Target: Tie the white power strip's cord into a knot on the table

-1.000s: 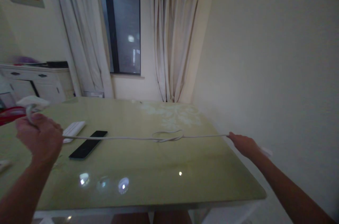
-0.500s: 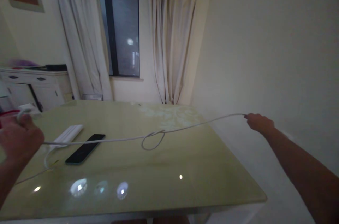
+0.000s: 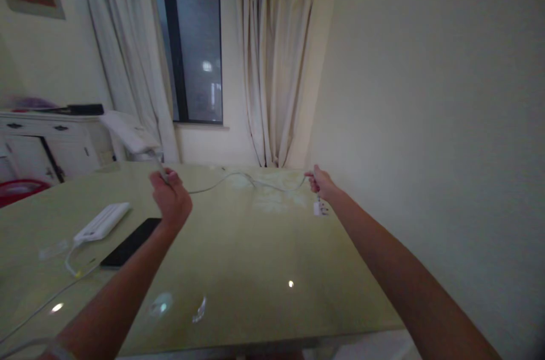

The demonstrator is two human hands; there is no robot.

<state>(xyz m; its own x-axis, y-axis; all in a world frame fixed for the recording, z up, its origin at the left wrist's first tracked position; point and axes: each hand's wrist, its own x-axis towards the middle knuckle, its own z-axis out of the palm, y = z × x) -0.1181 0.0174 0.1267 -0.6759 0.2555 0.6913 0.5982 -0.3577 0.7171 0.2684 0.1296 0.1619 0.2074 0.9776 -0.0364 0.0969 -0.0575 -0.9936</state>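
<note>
A thin white cable [image 3: 238, 178] sags in a slack curve over the far part of the green glass table [image 3: 264, 258]. My left hand [image 3: 170, 198] grips one end of it; a blurred white adapter [image 3: 128, 133] swings above and left of that hand. My right hand [image 3: 320, 183] pinches the other end near the table's far right corner, with a small white plug [image 3: 317, 208] dangling below it. Both arms reach forward over the table.
A white power bank [image 3: 102, 222] with a short cord and a black phone [image 3: 131, 242] lie on the table's left side. A white cabinet [image 3: 51, 141] stands at the left, with a red basin [image 3: 19, 188] beside it. Curtains [image 3: 276, 59] flank a dark window; a plain wall runs along the right.
Both hands moved forward and inward from a wide spread. The cable, stretched taut with a loop in the middle before, now hangs slack farther across the table.
</note>
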